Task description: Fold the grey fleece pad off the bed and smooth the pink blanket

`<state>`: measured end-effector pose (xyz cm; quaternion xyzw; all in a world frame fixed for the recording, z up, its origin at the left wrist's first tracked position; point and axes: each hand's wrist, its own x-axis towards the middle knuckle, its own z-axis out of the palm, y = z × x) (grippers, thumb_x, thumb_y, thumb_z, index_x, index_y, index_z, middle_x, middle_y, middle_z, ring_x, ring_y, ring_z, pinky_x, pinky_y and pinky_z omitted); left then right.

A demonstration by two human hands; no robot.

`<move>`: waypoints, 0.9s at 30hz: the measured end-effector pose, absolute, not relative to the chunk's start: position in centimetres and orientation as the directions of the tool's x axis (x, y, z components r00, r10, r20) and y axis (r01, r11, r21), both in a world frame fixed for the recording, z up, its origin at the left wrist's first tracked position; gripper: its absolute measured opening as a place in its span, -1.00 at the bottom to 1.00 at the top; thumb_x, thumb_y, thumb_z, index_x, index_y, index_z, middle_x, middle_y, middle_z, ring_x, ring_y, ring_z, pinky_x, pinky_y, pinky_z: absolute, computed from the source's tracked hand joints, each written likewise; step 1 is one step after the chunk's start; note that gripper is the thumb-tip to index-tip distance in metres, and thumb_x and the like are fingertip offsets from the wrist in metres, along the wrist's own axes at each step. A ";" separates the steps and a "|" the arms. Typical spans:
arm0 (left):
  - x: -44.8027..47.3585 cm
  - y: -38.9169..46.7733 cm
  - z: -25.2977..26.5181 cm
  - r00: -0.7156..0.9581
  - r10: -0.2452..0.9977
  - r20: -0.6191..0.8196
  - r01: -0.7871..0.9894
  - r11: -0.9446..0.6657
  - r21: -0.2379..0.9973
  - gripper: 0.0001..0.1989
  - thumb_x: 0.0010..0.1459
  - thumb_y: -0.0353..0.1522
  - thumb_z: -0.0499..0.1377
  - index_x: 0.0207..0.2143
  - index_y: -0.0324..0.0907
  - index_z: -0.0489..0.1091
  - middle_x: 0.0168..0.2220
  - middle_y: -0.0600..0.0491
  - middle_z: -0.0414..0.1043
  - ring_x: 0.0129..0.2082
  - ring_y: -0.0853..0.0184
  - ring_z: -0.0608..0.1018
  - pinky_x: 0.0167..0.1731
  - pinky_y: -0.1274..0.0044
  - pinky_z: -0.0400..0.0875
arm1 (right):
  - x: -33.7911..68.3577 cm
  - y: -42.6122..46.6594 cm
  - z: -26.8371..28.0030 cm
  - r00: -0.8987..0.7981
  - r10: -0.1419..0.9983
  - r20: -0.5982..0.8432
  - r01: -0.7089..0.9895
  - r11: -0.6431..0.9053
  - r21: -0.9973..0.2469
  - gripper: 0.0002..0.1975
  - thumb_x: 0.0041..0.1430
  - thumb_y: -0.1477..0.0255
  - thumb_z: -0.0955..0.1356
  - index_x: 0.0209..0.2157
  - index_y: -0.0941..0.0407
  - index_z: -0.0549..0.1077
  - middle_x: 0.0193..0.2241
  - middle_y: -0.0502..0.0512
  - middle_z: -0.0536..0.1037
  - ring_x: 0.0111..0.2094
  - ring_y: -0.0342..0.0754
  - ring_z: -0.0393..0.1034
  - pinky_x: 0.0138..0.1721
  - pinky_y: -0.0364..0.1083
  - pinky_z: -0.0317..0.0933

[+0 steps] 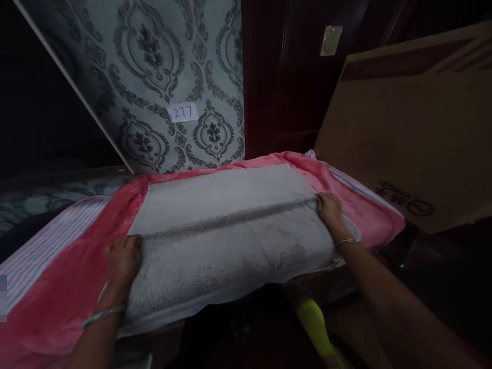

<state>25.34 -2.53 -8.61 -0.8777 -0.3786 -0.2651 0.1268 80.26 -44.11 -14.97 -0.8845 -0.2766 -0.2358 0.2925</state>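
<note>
A grey-white rectangular cloth (230,251) lies across a pink plush blanket (369,210), its near side hanging over the front edge. A raised fold runs across the cloth from one hand to the other. My left hand (123,259) is closed on the fold's left end, at the cloth's left edge. At the right end, my right hand (329,209) pinches the same fold near the cloth's right edge. Each wrist wears a bracelet. The fingertips of both hands are partly hidden by the cloth.
A large cardboard box (415,123) leans at the right. Behind the blanket stand a patterned wall (154,66) with a "277" label (183,111) and a dark red panel (284,66). A striped cloth (57,236) lies at left. Something yellow-green (313,320) is below.
</note>
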 end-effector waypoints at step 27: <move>15.0 -10.2 0.3 0.242 0.590 0.770 0.772 -0.598 0.216 -0.59 0.18 -0.11 -0.09 -0.14 0.02 0.47 -0.31 -0.11 0.44 -0.02 -0.20 0.49 0.01 -0.02 0.37 | 73.5 -56.5 -5.6 0.707 -0.011 0.707 0.601 -0.517 -0.609 -0.66 0.15 0.22 0.25 -0.26 0.09 0.58 -0.22 0.27 0.64 -0.07 0.28 0.51 0.01 0.23 0.34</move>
